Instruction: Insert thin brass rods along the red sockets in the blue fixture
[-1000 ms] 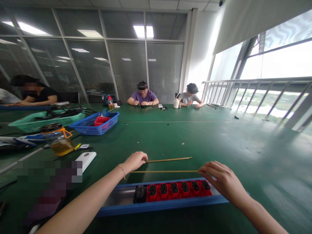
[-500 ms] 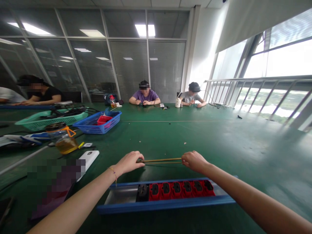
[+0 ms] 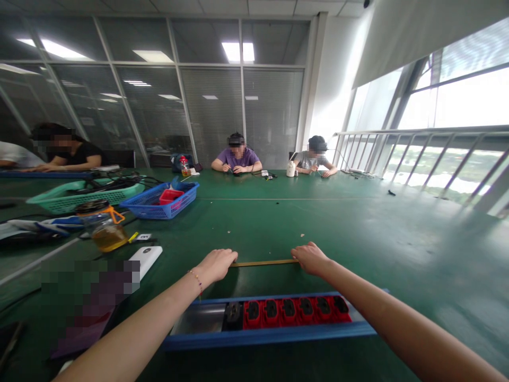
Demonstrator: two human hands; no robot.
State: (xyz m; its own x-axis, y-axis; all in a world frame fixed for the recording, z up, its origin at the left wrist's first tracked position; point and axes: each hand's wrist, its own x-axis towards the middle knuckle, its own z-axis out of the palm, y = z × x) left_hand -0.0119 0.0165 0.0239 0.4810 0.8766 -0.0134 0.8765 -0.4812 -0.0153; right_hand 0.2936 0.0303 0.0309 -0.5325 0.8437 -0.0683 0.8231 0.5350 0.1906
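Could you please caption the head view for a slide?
Left hand and right hand hold thin sticks beyond a blue tray.

There are six black-centred red blocks (image 3: 271, 314), one black block (image 3: 233, 317), one long blue-edged metal tray (image 3: 270, 337), one mint-green plastic basket (image 3: 77, 203), one blue plastic basket (image 3: 169, 210), one dark-lidded clear jar (image 3: 108, 234), one left hand (image 3: 217, 265), one right hand (image 3: 312, 259) and thin tan sticks (image 3: 262, 263), number unclear.

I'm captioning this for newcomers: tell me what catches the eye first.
The row of red pieces in the long blue-edged tray, low centre, likely stands out first. Just beyond it, the left hand and right hand hold thin yellowish sticks. Farther off, left, sits a blue basket.
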